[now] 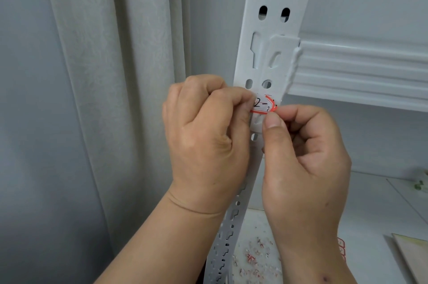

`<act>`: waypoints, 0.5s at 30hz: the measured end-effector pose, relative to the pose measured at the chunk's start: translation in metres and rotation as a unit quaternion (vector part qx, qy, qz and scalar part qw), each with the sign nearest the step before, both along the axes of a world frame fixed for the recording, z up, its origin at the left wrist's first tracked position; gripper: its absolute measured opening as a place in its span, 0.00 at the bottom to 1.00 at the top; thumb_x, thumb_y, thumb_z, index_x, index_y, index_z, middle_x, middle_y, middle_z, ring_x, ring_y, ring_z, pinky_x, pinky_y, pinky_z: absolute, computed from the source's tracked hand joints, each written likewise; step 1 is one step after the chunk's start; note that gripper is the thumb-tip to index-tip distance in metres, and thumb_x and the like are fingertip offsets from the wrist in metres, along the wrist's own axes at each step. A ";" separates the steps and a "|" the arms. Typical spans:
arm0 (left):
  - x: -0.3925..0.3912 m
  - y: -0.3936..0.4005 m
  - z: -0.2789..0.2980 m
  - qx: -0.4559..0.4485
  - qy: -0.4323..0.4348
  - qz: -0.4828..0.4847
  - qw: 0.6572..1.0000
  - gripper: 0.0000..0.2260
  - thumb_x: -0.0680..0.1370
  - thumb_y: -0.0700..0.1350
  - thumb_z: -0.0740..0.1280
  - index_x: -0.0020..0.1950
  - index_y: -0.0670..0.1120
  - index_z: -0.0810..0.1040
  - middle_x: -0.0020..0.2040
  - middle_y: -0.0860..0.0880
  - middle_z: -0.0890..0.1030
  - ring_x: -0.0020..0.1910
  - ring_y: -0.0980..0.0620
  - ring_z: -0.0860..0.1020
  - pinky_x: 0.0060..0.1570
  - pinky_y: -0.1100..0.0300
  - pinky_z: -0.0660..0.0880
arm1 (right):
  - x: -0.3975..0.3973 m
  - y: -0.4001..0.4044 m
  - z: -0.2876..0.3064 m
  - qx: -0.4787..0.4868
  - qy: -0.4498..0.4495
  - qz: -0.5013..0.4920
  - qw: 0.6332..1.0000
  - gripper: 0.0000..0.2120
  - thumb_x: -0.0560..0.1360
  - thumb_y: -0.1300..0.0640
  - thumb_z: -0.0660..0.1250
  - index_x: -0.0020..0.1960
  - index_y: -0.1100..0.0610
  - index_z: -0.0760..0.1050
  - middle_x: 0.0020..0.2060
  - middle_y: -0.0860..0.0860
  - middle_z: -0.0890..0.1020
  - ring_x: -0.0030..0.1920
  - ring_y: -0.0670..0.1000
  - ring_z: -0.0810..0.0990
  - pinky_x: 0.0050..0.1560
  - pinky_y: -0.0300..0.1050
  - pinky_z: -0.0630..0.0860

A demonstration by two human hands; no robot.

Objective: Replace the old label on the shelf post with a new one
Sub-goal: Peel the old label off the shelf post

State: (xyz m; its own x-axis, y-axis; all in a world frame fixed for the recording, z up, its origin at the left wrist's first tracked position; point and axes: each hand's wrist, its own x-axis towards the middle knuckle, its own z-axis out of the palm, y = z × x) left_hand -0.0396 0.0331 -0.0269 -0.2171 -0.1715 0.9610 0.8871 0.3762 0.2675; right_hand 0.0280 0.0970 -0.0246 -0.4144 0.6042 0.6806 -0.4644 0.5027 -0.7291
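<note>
While both hands work at the middle of the view, the white shelf post [266, 35] runs from about 12 o'clock at the top edge down to 6 o'clock, its face punched with oval and keyhole slots. The label [262, 104], white with a red border and black handwriting that reads partly as "2-", sits on the post just below a pair of oval holes, roughly at the centre of the frame. Its right end curls away from the metal, while the rest lies against the post.

The left hand [203, 135] comes in from 7 o'clock, fingers curled, thumb and forefinger tips pressed on the left end of the label. The right hand [303, 156] comes in from 5 o'clock, also curled, pinching the lifted right-hand edge of the label between thumb and forefinger at about 3 o'clock from the label's middle.

A white shelf beam [361, 70] hooks into the post and runs off toward 3 o'clock. A pale grey curtain [104, 75] hangs at 9 o'clock. On the lower shelf surface [370, 209], near 6 o'clock, lie small red and white paper scraps [252, 258]; a red-bordered sticker sheet [341, 249] peeks out beside the right wrist.
</note>
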 end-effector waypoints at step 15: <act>0.005 0.004 -0.001 0.016 -0.085 -0.021 0.996 0.04 0.76 0.43 0.68 0.45 0.43 0.80 0.48 0.52 0.70 0.46 0.49 0.74 0.44 0.43 0.75 | 0.001 -0.001 0.001 -0.006 -0.009 -0.008 1.000 0.02 0.72 0.53 0.67 0.41 0.47 0.75 0.35 0.45 0.79 0.35 0.45 0.77 0.38 0.33 0.72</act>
State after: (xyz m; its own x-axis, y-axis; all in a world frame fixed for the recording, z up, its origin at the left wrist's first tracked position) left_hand -0.0345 0.0375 -0.0282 -0.3831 -0.1882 0.9044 0.8428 0.3295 0.4255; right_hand 0.0285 0.0963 -0.0234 -0.4163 0.6193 0.6657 -0.4437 0.5007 -0.7432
